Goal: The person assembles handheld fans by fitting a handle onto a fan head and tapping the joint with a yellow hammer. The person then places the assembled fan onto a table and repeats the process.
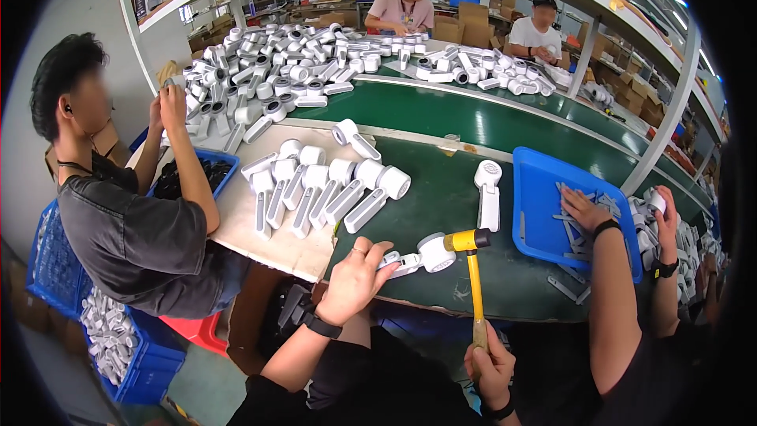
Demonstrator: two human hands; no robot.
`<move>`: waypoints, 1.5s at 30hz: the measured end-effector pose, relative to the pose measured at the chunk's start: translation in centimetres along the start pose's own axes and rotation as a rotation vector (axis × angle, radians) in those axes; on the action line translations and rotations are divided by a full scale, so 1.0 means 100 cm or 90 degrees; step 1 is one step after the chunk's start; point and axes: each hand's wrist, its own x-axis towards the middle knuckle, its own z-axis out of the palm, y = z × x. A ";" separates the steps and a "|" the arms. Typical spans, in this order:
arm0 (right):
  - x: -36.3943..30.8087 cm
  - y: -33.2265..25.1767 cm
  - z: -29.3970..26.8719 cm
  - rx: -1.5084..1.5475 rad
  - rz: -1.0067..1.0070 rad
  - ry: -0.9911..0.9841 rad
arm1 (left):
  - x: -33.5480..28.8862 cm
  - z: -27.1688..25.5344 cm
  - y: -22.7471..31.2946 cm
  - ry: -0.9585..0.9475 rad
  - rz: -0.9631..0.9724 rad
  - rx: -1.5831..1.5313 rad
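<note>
My left hand [359, 280] grips the handle of a white hair-dryer-shaped device [436, 253] lying over the green bench near its front edge. In my right hand [490, 363] is a mallet [474, 284] with a yellow shaft and a yellow head with a black face. The mallet head is at the round head of the device; whether they touch, I cannot tell. Beyond it, another white device [489, 189] lies on the bench. To the left, several similar devices [347, 181] sit grouped on a cardboard sheet [303, 256], handles toward me.
At my right, another person's hand [582, 209] reaches into a blue tray [522, 217] of grey strips. A seated co-worker [142, 213] is at the left, beside blue crates [154, 363]. Behind runs a green conveyor [441, 114] with a large white heap [276, 67] and two more people.
</note>
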 end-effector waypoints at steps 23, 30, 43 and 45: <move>0.001 0.004 -0.008 -0.092 -0.035 -0.042 | 0.006 0.019 0.006 0.031 0.081 -0.037; 0.024 0.000 -0.013 -0.336 -0.134 -0.062 | 0.008 0.016 0.008 0.028 0.073 -0.007; 0.044 -0.040 -0.009 -0.463 -0.207 -0.070 | 0.014 0.030 -0.011 -0.102 -0.194 -0.236; 0.045 -0.046 -0.008 -0.480 -0.200 -0.086 | 0.017 0.029 -0.014 -0.114 -0.210 -0.249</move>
